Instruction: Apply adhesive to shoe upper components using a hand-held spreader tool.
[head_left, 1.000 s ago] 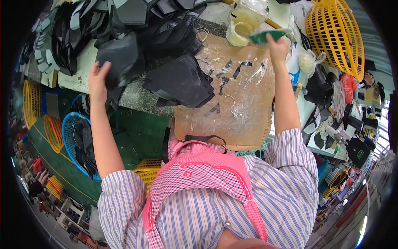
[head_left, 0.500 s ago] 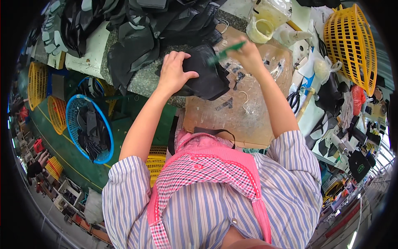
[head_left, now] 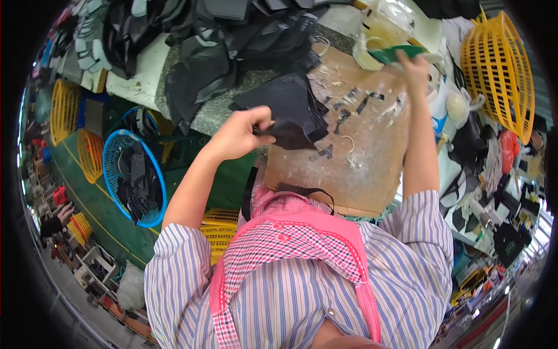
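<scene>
In my right hand (head_left: pixel 414 68) is a flat green brush-like tool (head_left: pixel 390 54), held across the mouth of a whitish pot (head_left: pixel 366 53); its working end is hard to make out. My left hand (head_left: pixel 239 132) is closed, thumb and forefinger pinching the near left edge of a stack of black sheet pieces (head_left: pixel 290 107). That stack lies partly on the speckled stone slab (head_left: pixel 218 113) and partly over a stained brown board (head_left: pixel 360 168). Dark tape-like scraps (head_left: pixel 349 104) are stuck on the board.
A large heap of black cut pieces (head_left: pixel 267 43) covers the far side. Beyond the pot stands a cloudy plastic container (head_left: pixel 392 20). A yellow basket (head_left: pixel 497 75) leans at the right. On the left, a blue basket (head_left: pixel 107 174) with black pieces stands below table level, near yellow baskets (head_left: pixel 64 110).
My right hand has moved right and away from the black stack to the pot, carrying the green tool. My left hand has gone from lying spread on the stack to pinching its near edge.
</scene>
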Demonstrator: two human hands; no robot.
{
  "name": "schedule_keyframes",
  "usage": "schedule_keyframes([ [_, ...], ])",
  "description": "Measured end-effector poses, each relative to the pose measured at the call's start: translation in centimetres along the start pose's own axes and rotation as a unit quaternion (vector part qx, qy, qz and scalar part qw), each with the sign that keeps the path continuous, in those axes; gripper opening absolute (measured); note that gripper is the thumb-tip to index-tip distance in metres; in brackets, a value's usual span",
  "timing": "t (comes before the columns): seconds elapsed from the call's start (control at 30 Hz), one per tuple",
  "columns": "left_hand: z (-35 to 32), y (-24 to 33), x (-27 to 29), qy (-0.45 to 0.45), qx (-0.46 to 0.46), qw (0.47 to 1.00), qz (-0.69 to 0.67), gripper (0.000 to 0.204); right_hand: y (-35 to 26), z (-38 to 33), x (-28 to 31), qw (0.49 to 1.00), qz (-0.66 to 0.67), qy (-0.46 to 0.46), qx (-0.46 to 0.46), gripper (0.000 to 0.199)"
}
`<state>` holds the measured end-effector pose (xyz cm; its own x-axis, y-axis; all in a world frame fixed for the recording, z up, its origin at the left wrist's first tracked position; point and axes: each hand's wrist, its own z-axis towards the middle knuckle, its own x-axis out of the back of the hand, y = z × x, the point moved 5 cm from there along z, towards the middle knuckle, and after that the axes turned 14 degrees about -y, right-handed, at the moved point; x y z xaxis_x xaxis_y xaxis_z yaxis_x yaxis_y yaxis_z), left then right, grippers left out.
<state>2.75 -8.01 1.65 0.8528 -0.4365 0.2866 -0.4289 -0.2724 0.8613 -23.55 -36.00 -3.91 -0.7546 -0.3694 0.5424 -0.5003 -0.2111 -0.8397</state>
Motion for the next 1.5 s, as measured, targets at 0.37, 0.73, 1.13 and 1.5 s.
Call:
schedule_keyframes([
  [0.37,1.1,-1.6,-4.2,0.242,-0.033,0.8,0.548,0.038,-6.2,-7.2,-8.0,0.941,0.318,-0.114,0.021,0.019],
  [0.73,1.9,-2.0,-4.7,0.23,-0.055,0.833,0.5,0.04,-9.5,-9.9,-12.2,0.965,-0.039,-0.219,0.135,0.014],
  [1.13,2.1,-3.1,-1.4,0.196,-0.014,0.965,0.172,0.029,-8.4,-2.7,-8.5,0.997,-0.065,-0.008,0.049,0.026],
  [1.5,-6.5,-3.4,10.8,0.528,0.049,0.735,0.423,0.03,-2.3,-1.2,2.0,0.991,0.09,0.096,0.029,0.014],
])
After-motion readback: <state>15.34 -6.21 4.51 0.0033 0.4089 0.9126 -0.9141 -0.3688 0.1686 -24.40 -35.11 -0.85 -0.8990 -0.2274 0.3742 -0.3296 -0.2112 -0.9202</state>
